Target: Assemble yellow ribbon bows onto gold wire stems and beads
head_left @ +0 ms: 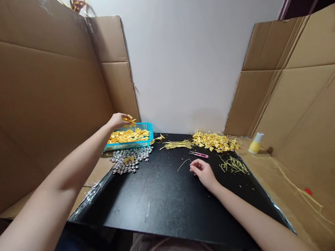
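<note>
My left hand (118, 120) is stretched out over the blue basket (149, 138) at the far left, its fingers pinched on a small yellow ribbon bow (130, 120). The basket is filled with more yellow bows. My right hand (203, 171) rests on the black mat (163, 201) with its fingers curled, beside a single gold wire piece (183, 164); whether it holds anything is hidden. Pink snips (199, 154) lie just beyond that hand. A heap of silver beads (129, 160) lies in front of the basket.
A bundle of gold wires (177, 144) and a pile of yellow bows (214, 141) lie at the mat's far edge. Cut wire scraps (234, 165) sit to the right. A spool of yellow thread (256, 142) stands on the cardboard. Cardboard walls (44, 95) enclose both sides.
</note>
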Demonstrator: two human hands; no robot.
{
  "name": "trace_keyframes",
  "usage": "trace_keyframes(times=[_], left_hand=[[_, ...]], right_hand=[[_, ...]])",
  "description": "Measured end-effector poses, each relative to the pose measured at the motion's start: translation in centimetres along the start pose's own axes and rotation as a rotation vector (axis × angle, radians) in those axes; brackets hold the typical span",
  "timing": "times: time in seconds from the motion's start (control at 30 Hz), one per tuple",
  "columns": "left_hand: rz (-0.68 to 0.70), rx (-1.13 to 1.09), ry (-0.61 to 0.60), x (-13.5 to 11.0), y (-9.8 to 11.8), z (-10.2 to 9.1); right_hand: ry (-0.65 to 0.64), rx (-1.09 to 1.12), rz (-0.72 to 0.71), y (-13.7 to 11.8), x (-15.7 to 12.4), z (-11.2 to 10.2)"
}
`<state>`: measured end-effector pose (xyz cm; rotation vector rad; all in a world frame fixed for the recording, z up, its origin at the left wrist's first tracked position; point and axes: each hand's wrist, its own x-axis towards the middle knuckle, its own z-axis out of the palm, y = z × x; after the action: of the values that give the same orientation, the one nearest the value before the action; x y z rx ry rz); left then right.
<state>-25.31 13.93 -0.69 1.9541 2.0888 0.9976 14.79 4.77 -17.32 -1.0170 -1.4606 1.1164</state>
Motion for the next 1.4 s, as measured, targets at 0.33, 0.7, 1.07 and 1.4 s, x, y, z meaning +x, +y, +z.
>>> trace_keyframes(times=[0.33,0.7,1.07,1.4], left_hand=[[0.371,-0.476,-0.559,-12.2,11.5,14.7],[0.429,-0.483,-0.273,-17.1,11.2,18.9],[0.493,-0.541,-0.286,-17.4,11.5,18.8],[0.436,-0.587,-0.220,-17.5,11.7,18.6]], right_hand=[[-0.015,0.148,-0.059,-0.2,0.2,0.4],[0.127,-0.029,-0.102,0.8,1.5,-0.9],[-0.035,0.066,-0.184,-0.2,0.9,-0.5],[0.127,-0.327,-0.398,-0.9,0.0,-0.6]])
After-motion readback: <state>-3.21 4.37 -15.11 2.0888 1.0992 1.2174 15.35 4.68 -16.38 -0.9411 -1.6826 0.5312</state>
